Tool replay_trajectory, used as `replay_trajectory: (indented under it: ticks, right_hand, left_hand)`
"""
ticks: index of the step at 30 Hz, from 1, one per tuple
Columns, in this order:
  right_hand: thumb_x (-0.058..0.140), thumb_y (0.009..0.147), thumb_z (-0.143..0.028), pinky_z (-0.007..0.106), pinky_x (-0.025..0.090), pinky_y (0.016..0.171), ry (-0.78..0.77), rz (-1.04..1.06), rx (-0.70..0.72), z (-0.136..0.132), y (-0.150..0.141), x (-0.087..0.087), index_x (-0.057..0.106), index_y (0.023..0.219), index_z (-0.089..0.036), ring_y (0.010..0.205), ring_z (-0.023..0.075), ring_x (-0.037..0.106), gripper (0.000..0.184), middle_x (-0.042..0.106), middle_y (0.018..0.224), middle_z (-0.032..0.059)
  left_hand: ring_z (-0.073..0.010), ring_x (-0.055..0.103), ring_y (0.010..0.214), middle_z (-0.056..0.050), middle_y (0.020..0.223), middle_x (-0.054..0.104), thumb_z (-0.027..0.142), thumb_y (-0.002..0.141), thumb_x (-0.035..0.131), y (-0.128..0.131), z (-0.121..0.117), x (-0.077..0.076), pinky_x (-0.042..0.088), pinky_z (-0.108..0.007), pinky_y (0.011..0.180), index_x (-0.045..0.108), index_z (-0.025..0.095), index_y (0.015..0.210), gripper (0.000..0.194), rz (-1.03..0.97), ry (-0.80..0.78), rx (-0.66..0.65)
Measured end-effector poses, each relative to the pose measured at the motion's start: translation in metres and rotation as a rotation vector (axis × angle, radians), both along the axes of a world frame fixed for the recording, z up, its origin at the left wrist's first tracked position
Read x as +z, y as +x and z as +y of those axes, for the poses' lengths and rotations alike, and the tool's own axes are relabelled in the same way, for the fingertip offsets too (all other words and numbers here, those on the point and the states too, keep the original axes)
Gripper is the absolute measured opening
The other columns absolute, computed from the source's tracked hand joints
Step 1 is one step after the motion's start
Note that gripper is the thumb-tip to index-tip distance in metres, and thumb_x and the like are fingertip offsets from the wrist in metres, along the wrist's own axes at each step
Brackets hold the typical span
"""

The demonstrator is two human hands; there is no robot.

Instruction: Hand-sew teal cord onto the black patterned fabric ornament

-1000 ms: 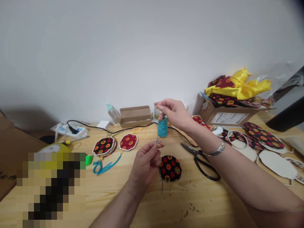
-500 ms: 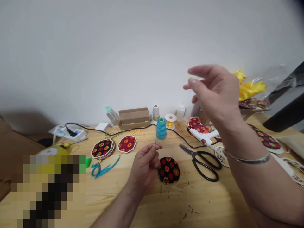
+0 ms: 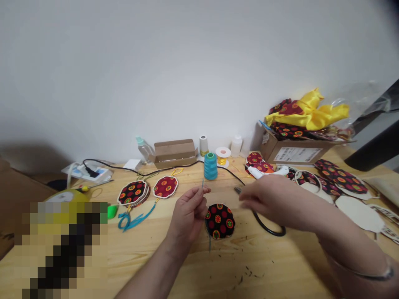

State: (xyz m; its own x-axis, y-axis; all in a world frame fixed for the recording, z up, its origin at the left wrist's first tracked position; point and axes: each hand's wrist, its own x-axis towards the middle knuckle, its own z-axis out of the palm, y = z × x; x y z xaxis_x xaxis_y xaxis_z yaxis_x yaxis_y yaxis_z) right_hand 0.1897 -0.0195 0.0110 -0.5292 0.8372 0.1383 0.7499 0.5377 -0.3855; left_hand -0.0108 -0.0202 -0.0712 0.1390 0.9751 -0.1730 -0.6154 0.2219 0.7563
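My left hand [image 3: 188, 214] is closed in a pinch on a strand of blue thread [image 3: 203, 183], whose tip pokes up above the fingers. A loose tail of thread hangs down below that hand, along the edge of a round black patterned fabric piece [image 3: 220, 222] on the table. Right behind the fingertips stands a cone of turquoise thread [image 3: 210, 167]. My right hand [image 3: 264, 201] hovers over the black-handled scissors [image 3: 270, 231] and hides much of them. Motion blurs its fingers, so their grip cannot be made out.
To the left lie stacked patterned pendants [image 3: 133, 193] and a red pendant [image 3: 166, 187] with blue tassels. A black cable [image 3: 174, 167] crosses the back. A white glue gun [image 3: 264, 171] and a cardboard box [image 3: 296, 153] of fabric stand at right. Dark scraps [image 3: 249, 273] lie in front.
My right hand has dropped from high above the table to the scissors, its fingers earlier spread in the air. My left hand keeps its pinch on the thread in nearly the same place.
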Motion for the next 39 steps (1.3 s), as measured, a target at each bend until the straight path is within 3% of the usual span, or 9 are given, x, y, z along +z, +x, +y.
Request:
replay_trajectory:
  ticks: [2, 7, 12, 20, 27, 35, 39]
  right_hand:
    - [0.058, 0.076, -0.025, 0.024, 0.029, 0.044, 0.005, 0.153, -0.148, 0.011, -0.006, -0.017, 0.064, 0.057, -0.019, 0.047, 0.0110, 0.047, 0.021, 0.058, 0.051, 0.0006]
    - [0.061, 0.073, -0.030, 0.023, 0.038, 0.050, -0.249, 0.672, -0.245, 0.027, -0.023, -0.052, 0.068, 0.069, -0.015, 0.054, 0.0110, 0.050, 0.017, 0.063, 0.061, 0.0009]
    - [0.070, 0.063, -0.029, 0.025, 0.043, 0.055, -0.368, 0.852, -0.261, 0.026, -0.030, -0.068, 0.069, 0.084, -0.015, 0.058, 0.0112, 0.052, 0.026, 0.064, 0.068, 0.0011]
    - [0.071, 0.063, -0.025, 0.028, 0.048, 0.062, -0.312, 0.932, -0.122, 0.021, -0.033, -0.068, 0.072, 0.082, -0.019, 0.069, 0.0154, 0.059, 0.020, 0.068, 0.078, 0.0050]
    - [0.070, 0.066, -0.021, 0.028, 0.051, 0.066, -0.249, 0.965, -0.080, 0.018, -0.034, -0.065, 0.072, 0.077, -0.024, 0.072, 0.0151, 0.063, 0.012, 0.069, 0.078, 0.0030]
    - [0.069, 0.069, -0.021, 0.023, 0.047, 0.057, -0.207, 0.958, -0.080, 0.016, -0.033, -0.062, 0.071, 0.070, -0.023, 0.060, 0.0110, 0.058, 0.004, 0.067, 0.067, -0.0002]
    - [0.065, 0.073, -0.024, 0.022, 0.043, 0.054, -0.161, 0.896, -0.091, 0.015, -0.031, -0.061, 0.069, 0.066, -0.021, 0.056, 0.0100, 0.053, 0.008, 0.063, 0.061, -0.0010]
  left_hand:
    - [-0.0009, 0.017, 0.040, 0.009, 0.047, 0.029, 0.022, 0.069, 0.068, 0.001, -0.001, 0.000, 0.016, -0.014, 0.037, 0.065, 0.010, 0.075, 0.013, 0.009, -0.004, -0.009]
    - [-0.0006, 0.019, 0.040, 0.008, 0.048, 0.032, 0.021, 0.070, 0.068, 0.003, -0.003, 0.001, 0.016, -0.015, 0.038, 0.066, 0.010, 0.075, 0.013, 0.015, -0.005, -0.032]
    - [-0.0006, 0.019, 0.040, 0.007, 0.050, 0.036, 0.022, 0.070, 0.068, 0.003, -0.003, 0.000, 0.016, -0.016, 0.038, 0.066, 0.010, 0.074, 0.013, 0.014, -0.008, -0.052]
    - [-0.0012, 0.020, 0.041, 0.004, 0.053, 0.043, 0.021, 0.071, 0.067, 0.006, -0.005, -0.001, 0.015, -0.017, 0.039, 0.066, 0.010, 0.074, 0.011, 0.039, -0.007, -0.077]
    - [-0.0016, 0.020, 0.041, 0.006, 0.051, 0.040, 0.024, 0.071, 0.067, 0.007, -0.006, -0.003, 0.014, -0.018, 0.040, 0.065, 0.011, 0.075, 0.014, 0.064, 0.003, -0.106]
    - [-0.0026, 0.020, 0.041, 0.008, 0.044, 0.030, 0.025, 0.072, 0.065, 0.009, -0.007, -0.003, 0.014, -0.019, 0.041, 0.066, 0.011, 0.073, 0.014, 0.097, 0.002, -0.131]
    - [-0.0026, 0.022, 0.041, 0.008, 0.044, 0.030, 0.027, 0.071, 0.066, 0.010, -0.008, -0.001, 0.015, -0.019, 0.041, 0.067, 0.011, 0.075, 0.016, 0.134, 0.006, -0.143]
